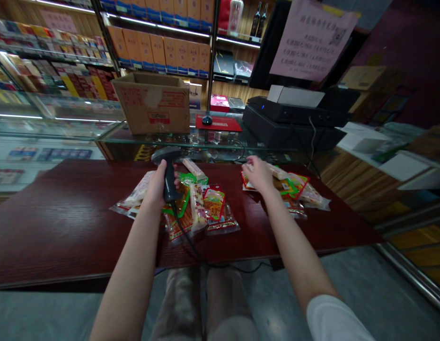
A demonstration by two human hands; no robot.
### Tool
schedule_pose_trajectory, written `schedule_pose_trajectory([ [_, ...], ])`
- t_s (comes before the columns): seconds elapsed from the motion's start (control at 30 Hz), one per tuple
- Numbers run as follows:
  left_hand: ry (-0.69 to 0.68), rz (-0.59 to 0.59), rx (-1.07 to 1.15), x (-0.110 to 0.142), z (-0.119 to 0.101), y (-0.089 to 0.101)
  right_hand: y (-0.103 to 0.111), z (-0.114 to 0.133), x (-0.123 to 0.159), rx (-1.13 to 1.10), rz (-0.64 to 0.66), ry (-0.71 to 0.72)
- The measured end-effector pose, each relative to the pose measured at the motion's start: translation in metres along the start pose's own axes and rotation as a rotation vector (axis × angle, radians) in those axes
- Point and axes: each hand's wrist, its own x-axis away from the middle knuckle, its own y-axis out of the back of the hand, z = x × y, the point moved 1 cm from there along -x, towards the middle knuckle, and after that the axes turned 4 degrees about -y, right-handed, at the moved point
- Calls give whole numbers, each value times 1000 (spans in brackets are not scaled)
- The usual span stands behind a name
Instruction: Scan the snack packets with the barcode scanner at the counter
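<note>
My left hand (157,183) is wrapped round the handle of a black barcode scanner (169,175), whose cable drops over the counter edge. Under and beside it lies a pile of packaged snacks, among them a small red-and-green packet (214,204) and a pale wrapped bar (198,207). My right hand (258,174) rests with bent fingers on a second snack pile, over a red-edged packet (298,184) and a clear bag (315,196). Its fingertips are partly hidden, so I cannot make out what they grip, if anything.
The snacks lie on a dark red wooden counter (81,222). Behind it, a glass case carries an open cardboard box (152,102) and a red mat (220,123). A black printer-like machine (294,116) and a monitor with a pink paper sign (312,40) stand back right.
</note>
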Motion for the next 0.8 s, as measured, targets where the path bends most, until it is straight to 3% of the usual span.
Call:
schedule_pose_trajectory([
  [0.07,8,17,27,0,0,1,-27,38,-4,-112,216,21],
  [0.17,-14,3,-14,0,-2,3,-69,82,-5,-132,387,38],
  [0.27,14,18,-47,-1,-4,7,-97,105,-3,-107,404,55],
  [0.37,39,28,-41,-2,-6,11,-107,111,-2,-84,365,70],
  [0.53,35,59,-74,1,-6,10,-92,89,-10,-163,298,22],
  [0.67,23,117,-77,6,-5,4,-56,44,-13,-258,49,78],
  [0.8,80,243,-80,9,4,-7,-21,-9,10,-280,-128,121],
])
